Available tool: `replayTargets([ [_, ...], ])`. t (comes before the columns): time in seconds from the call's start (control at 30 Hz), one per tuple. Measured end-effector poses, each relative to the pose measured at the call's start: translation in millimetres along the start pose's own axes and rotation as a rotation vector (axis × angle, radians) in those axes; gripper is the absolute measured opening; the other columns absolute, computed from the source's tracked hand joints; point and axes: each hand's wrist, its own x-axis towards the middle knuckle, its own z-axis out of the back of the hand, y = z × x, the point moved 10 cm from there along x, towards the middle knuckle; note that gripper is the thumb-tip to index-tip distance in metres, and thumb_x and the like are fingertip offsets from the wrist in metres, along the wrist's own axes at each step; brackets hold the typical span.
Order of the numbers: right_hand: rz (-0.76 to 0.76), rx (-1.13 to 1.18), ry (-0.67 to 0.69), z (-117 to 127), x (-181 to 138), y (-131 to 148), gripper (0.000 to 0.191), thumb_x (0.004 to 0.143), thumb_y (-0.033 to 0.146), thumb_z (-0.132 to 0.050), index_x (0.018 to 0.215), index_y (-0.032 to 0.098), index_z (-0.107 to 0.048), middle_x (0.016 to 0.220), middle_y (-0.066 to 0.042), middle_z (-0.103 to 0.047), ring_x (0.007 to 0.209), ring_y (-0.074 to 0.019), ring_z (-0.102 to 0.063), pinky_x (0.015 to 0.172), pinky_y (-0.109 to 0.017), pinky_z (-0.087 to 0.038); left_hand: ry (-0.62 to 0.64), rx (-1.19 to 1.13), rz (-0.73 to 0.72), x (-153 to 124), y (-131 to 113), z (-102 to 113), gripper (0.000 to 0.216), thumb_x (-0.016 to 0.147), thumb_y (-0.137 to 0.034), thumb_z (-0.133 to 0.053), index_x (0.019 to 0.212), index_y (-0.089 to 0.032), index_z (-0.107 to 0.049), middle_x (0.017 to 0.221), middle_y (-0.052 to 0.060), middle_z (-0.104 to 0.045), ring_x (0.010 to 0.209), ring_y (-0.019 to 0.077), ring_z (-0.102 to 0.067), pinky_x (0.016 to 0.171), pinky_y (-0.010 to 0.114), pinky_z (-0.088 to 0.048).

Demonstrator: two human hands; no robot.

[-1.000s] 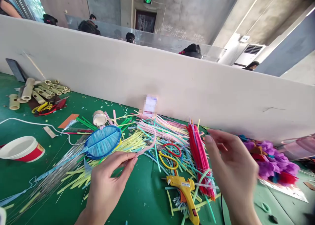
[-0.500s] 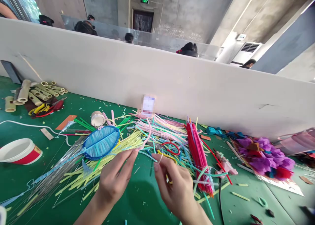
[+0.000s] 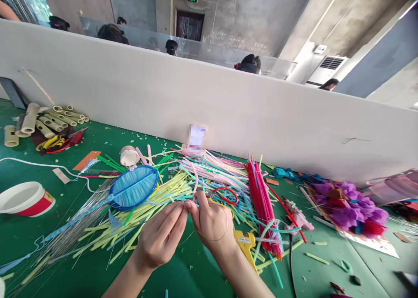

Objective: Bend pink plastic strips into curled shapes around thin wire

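Green table against grey partition. Far left: bamboo tubes, red and yellow pliers. Near left: white tub with red band; blue oval frame on yellow strips. Centre: tape roll, pastel straws. Right of centre: red pipe-cleaner bundle, yellow glue gun. Far right: purple felt flowers.
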Motion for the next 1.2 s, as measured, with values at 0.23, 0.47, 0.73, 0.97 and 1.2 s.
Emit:
replayTargets([
  [0.23,-0.283,0.594,0.137,-21,-10,-6,0.036,0.106,0.041,-0.033,0.122,0.017,-0.054,0.049,0.005,-0.061,0.037,-0.0118,-0.053,0.043,-0.019,-0.034,-0.020,-0.107,0.095,-17,8,-9,0.043,0.092,0.000,-0.058,0.134,-0.010,-0.059,0.102,0.017,-0.077,0.096,0.0270,-0.075,0.085,0.035,-0.061],
  [0.47,-0.228,0.536,0.076,-13,-7,1,0.029,0.104,0.037,-0.039,0.117,0.017,-0.054,0.051,0.005,-0.060,0.036,-0.0106,-0.050,0.042,-0.019,-0.032,-0.057,-0.103,0.142,-19,11,-5,0.046,0.085,0.005,-0.065,0.128,-0.010,-0.064,0.103,0.016,-0.077,0.094,0.0257,-0.075,0.087,0.032,-0.059],
  [0.73,0.219,0.322,-0.117,15,-9,24,0.018,0.103,0.023,-0.050,0.115,0.021,-0.063,0.068,0.002,-0.071,0.048,-0.0083,-0.057,0.051,-0.021,-0.036,-0.118,-0.297,0.345,-20,22,-4,0.034,0.089,0.001,-0.060,0.114,-0.018,-0.071,0.093,0.009,-0.079,0.080,0.0197,-0.076,0.076,0.025,-0.061],
  [0.97,0.474,0.168,-0.174,39,-10,35,0.008,0.098,0.019,-0.057,0.099,0.015,-0.064,0.063,0.003,-0.063,0.046,-0.0090,-0.047,0.048,-0.026,-0.031,-0.163,-0.370,0.397,-30,26,-2,0.029,0.093,-0.010,-0.061,0.117,-0.020,-0.073,0.093,0.010,-0.080,0.079,0.0217,-0.077,0.071,0.027,-0.064],
  [1.2,0.545,0.099,-0.074,47,-15,37,0.017,0.098,0.020,-0.057,0.113,0.014,-0.063,0.065,0.003,-0.060,0.049,-0.0114,-0.044,0.049,-0.028,-0.030,-0.168,-0.263,0.323,-5,22,16,0.031,0.086,0.004,-0.066,0.108,-0.015,-0.074,0.091,0.010,-0.078,0.079,0.0185,-0.076,0.074,0.025,-0.062],
])
